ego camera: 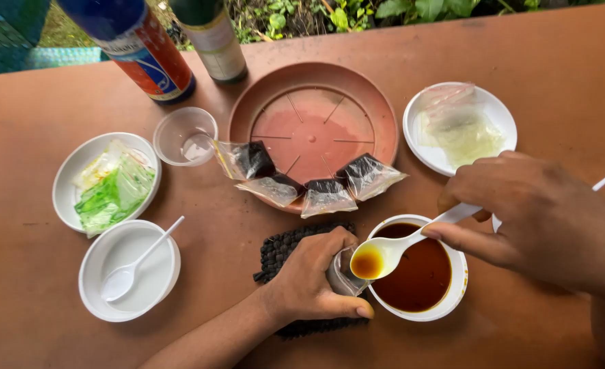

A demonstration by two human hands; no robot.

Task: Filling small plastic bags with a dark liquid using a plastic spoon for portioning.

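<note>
My right hand (528, 212) holds a white plastic spoon (391, 249) with brown liquid in its bowl, tilted toward a small clear bag (343, 273). My left hand (312, 277) grips that bag, holding it upright next to a white bowl (452, 297) of dark brown liquid. Under my left hand lies a dark beaded mat (282, 249). Several small clear bags with dark contents (309, 181) lean along the near rim of a round terracotta tray (248, 102).
On the left stand a white bowl with green and clear bags (70, 171), a white bowl with a spoon (94, 270) and a clear plastic cup (172, 133). A white plate with empty clear bags (418, 130) sits right. Two bottles (145, 48) stand at the far edge.
</note>
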